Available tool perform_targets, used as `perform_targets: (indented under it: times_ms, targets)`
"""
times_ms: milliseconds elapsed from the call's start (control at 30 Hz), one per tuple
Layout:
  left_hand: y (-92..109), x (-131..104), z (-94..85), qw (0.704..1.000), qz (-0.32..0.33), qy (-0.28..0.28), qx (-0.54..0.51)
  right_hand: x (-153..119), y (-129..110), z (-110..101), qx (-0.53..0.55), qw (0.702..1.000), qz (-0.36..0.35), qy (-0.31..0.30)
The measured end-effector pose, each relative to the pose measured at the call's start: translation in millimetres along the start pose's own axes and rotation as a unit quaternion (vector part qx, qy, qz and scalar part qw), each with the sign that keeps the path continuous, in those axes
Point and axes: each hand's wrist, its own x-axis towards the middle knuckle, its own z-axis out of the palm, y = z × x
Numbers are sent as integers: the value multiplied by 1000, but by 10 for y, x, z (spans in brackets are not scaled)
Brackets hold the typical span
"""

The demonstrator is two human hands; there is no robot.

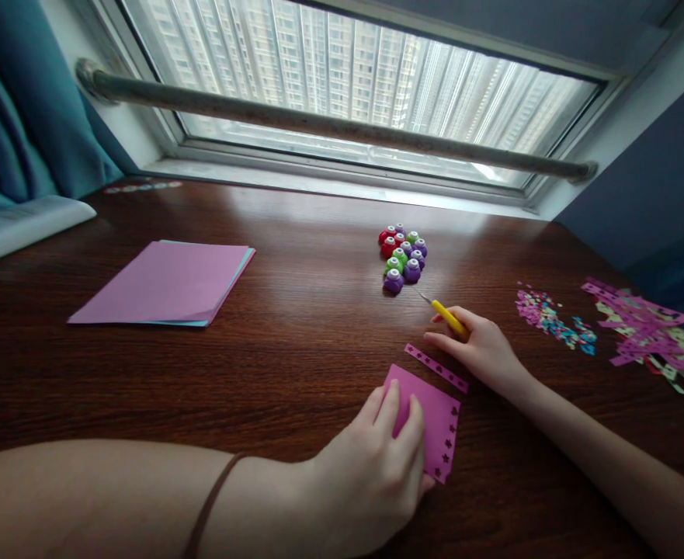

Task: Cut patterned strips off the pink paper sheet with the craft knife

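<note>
Head view: I read this as mid-cut on punched paper. Left hand (376, 458) lies flat, fingers spread and pressing on the pink paper square (432, 423) at the near edge of the table (295, 341). The square's right edge carries a column of punched star holes. Right hand (475, 345) is closed round a yellow craft knife (443, 312), blade tip pointing away towards the punches. A narrow pink strip (436, 367) with punched holes lies just beyond the square, touching or almost touching the right hand's fingers; looks already cut free, though I can't tell if one end is attached.

My judgement: one strip is off, and the remaining punched edge is the next candidate. That would call for bringing the blade back to the square, keeping the left fingers clear of the cut line, and holding the sheet firm so it doesn't slide on the glossy wood.

Around: a cluster of small paper punches (403, 258), red, green and purple, well beyond the knife. Stack of coloured paper (164, 283) far left. Confetti (551, 314) and a pile of offcut strips (647, 326) to the right. Nothing blocks the work area; the loose strip sits closest and could snag the wrist.
</note>
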Motion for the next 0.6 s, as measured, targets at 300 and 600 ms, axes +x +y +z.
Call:
perform_targets:
  times_ms: [300, 600]
  targets:
    - [-11, 24, -22, 999, -24, -38, -9, -129, 7, -80, -2, 996, -21, -83]
    - [-4, 22, -20, 999, 28, 3, -26, -153, -39, -46, -1, 995, -10, -95]
